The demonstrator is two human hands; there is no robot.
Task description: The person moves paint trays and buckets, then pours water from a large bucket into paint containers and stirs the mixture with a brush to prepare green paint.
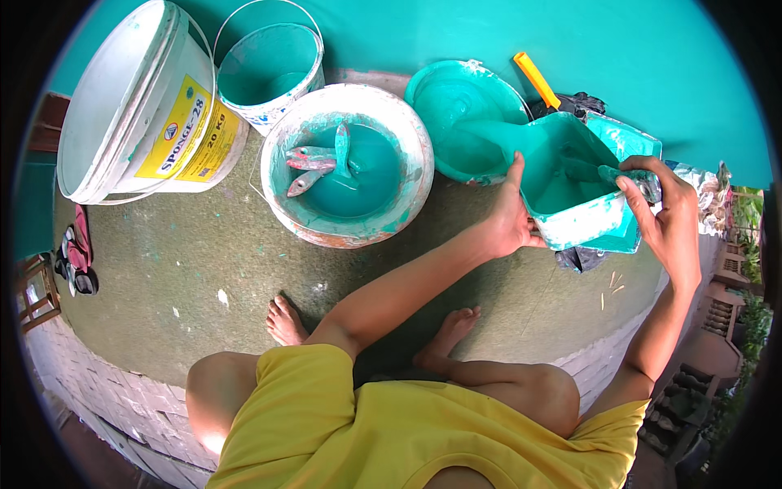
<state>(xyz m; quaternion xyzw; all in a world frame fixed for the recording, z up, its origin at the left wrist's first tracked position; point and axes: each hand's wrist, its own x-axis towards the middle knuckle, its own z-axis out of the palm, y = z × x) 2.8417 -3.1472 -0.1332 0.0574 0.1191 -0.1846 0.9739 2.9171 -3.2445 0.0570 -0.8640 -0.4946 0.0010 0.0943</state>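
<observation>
My left hand [511, 213] grips the near left side of a square, paint-smeared container [574, 218], thumb on its wall and fingers beneath. The container is tilted to the left. A broad stream of teal paint [497, 134] runs from its lip into a round basin [419, 81] beside it. At the container's right rim, my right hand [669, 213] is closed around a paint-coated tool, seemingly a paintbrush [609, 174], whose far end reaches down inside. My right fingers hide part of its handle.
A white-rimmed tub [281, 204] of teal liquid holds several brushes [343, 151]. Left of it are a small pail [269, 106] and a large white bucket [175, 122]. A paint tray [623, 236] and an orange handle [536, 80] are by the teal wall [456, 33]. Sandals [79, 253] lie far left.
</observation>
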